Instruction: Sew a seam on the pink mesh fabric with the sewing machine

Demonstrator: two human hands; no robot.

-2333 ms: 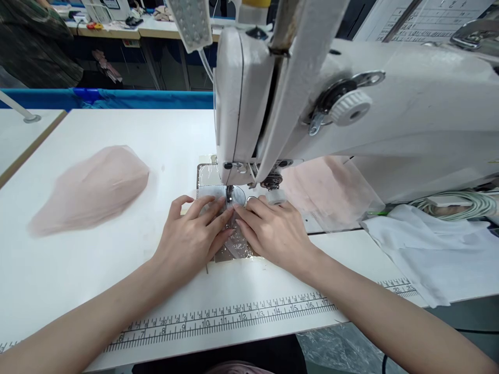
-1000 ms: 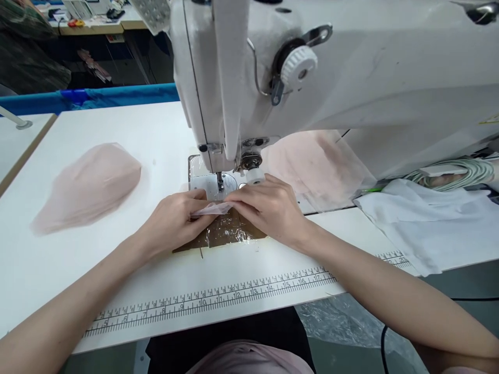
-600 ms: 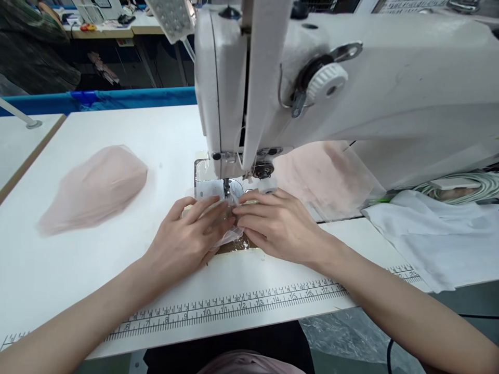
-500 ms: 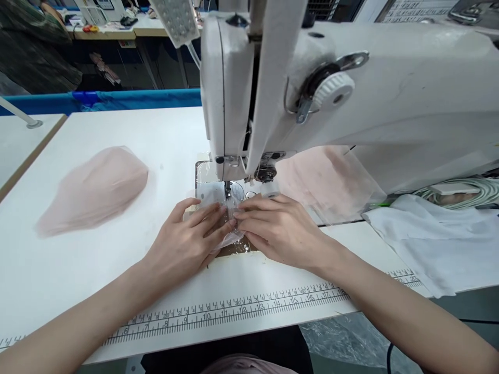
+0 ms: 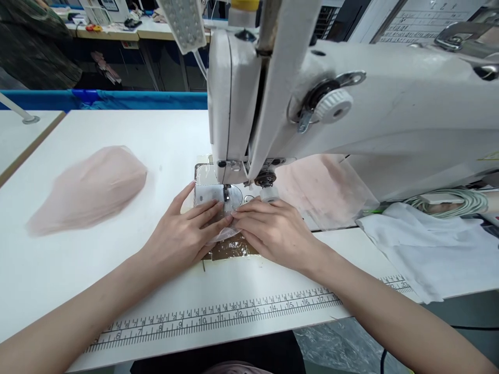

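Both of my hands lie in front of the needle (image 5: 226, 196) of a white sewing machine (image 5: 351, 114). My left hand (image 5: 183, 234) has its fingers stretched out flat, pressing a small sheer pink fabric piece (image 5: 223, 235) onto the machine bed. My right hand (image 5: 268, 228) rests beside it, fingers together and extended, their tips meeting the left fingertips on the same piece just short of the presser foot. Most of the piece is hidden under my fingers. A shiny taped plate (image 5: 232, 249) shows beneath.
A stack of pink sheer fabric pieces (image 5: 89, 189) lies on the white table (image 5: 58, 270) at left. More pink fabric (image 5: 323, 187) sits behind the machine arm, white cloth (image 5: 421, 244) at right. A printed ruler (image 5: 218, 314) runs along the table's front edge.
My hands pulled the pink piece back and pinched it, then laid it flat again and slid it up to the needle. The view shifted slightly.
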